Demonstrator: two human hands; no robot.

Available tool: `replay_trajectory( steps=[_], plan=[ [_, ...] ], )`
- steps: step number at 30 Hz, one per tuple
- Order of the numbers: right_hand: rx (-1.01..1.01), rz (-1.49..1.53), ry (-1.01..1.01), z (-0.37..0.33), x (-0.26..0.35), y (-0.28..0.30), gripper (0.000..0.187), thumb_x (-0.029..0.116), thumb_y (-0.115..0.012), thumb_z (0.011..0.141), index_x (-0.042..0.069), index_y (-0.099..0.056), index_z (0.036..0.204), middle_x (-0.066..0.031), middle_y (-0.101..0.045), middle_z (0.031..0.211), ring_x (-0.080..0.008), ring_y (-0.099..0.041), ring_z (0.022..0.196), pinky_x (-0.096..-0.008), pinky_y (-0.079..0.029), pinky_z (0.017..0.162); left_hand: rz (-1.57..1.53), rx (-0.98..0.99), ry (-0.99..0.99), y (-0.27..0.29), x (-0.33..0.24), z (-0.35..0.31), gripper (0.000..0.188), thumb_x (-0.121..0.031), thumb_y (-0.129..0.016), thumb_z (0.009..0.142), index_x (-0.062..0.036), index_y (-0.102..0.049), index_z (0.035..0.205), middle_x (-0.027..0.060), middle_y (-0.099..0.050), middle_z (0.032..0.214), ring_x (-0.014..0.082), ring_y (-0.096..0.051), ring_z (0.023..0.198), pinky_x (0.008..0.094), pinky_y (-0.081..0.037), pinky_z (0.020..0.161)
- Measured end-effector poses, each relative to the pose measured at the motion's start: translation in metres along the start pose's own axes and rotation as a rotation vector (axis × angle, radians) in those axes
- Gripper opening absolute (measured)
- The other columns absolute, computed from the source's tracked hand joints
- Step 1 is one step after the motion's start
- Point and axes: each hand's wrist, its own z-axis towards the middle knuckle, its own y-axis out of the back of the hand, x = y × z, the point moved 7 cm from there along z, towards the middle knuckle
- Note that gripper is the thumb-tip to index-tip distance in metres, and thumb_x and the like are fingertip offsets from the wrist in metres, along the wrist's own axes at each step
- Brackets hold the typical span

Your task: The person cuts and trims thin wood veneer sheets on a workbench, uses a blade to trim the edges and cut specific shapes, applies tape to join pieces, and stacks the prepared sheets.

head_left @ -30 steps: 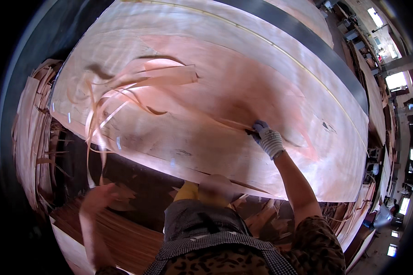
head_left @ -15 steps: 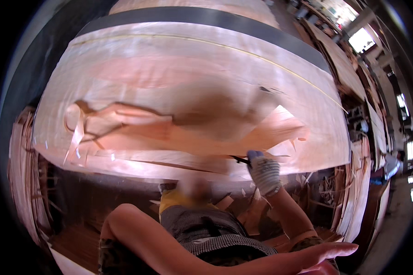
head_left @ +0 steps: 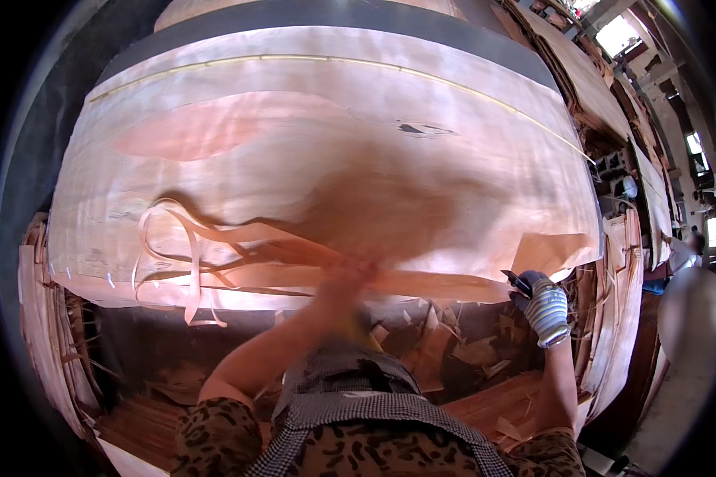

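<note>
A broad sheet of pale wood veneer [head_left: 294, 167] covers the bench in front of me. My right hand [head_left: 546, 308], in a striped knit glove, is closed on a small dark cutter [head_left: 517, 281] at the near right edge. Beside it a loose veneer piece [head_left: 553, 250] lifts off the sheet. My bare left hand [head_left: 350, 274] reaches onto a long veneer strip [head_left: 445, 284] near the middle of the front edge; motion smears its fingers. Thin curled veneer strips [head_left: 192, 246] lie to its left, some hanging over the front edge.
A thin yellow strip [head_left: 326, 58] runs across the sheet's far part. The sheet has a dark split [head_left: 422, 128] and a pinkish patch [head_left: 191, 131]. Stacked veneer stands at left [head_left: 44, 318] and right [head_left: 624, 302]. Scraps [head_left: 429, 342] litter the space below the bench.
My right hand has moved right along the front edge with the cutter. My left arm, earlier folded across my body, now stretches forward onto the veneer. The loose strips have shifted and curled differently.
</note>
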Motion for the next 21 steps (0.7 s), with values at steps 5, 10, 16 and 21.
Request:
replay_trajectory(
  steps=[5,10,16,21],
  plan=[
    [0.155,0.002,-0.153,0.049,-0.075,-0.03,0.015,0.015,-0.063,0.073,0.008,-0.056,0.084,-0.0152,-0.06,0.079,-0.0343,-0.059,0.074,-0.0418,-0.047,0.066,-0.259,-0.107,0.071,0.005,0.096,-0.003,0.023,-0.014,-0.052,0.076,-0.0108,-0.064,0.096,0.0115,-0.06,0.073,0.0302,-0.058,0.073,0.04,-0.046,0.07],
    [0.092,-0.043,-0.118,0.13,-0.126,-0.076,0.021,0.025,-0.056,0.078,0.012,-0.06,0.094,-0.0171,-0.062,0.084,-0.0349,-0.059,0.08,-0.0429,-0.046,0.072,-0.169,0.156,0.328,0.063,0.161,0.068,0.015,-0.016,-0.053,0.076,-0.0072,-0.063,0.081,0.0137,-0.06,0.075,0.0313,-0.058,0.076,0.0407,-0.045,0.07],
    [0.233,-0.044,-0.095,0.25,-0.143,-0.131,0.03,0.027,-0.059,0.077,0.013,-0.058,0.104,-0.0177,-0.062,0.091,-0.0353,-0.058,0.087,-0.0439,-0.046,0.075,0.285,0.119,0.308,0.067,0.2,0.141,0.011,-0.017,-0.057,0.075,-0.0076,-0.061,0.08,0.0123,-0.062,0.078,0.0299,-0.058,0.078,0.0414,-0.046,0.068],
    [0.2,0.141,-0.035,0.3,-0.144,-0.146,0.036,0.029,-0.06,0.077,0.01,-0.054,0.107,-0.0172,-0.061,0.093,-0.0352,-0.057,0.088,-0.0443,-0.045,0.077,0.411,-0.083,0.592,0.081,0.231,0.145,0.011,-0.018,-0.054,0.079,-0.0111,-0.062,0.083,0.0107,-0.063,0.081,0.0288,-0.06,0.078,0.0402,-0.046,0.07]
  ],
)
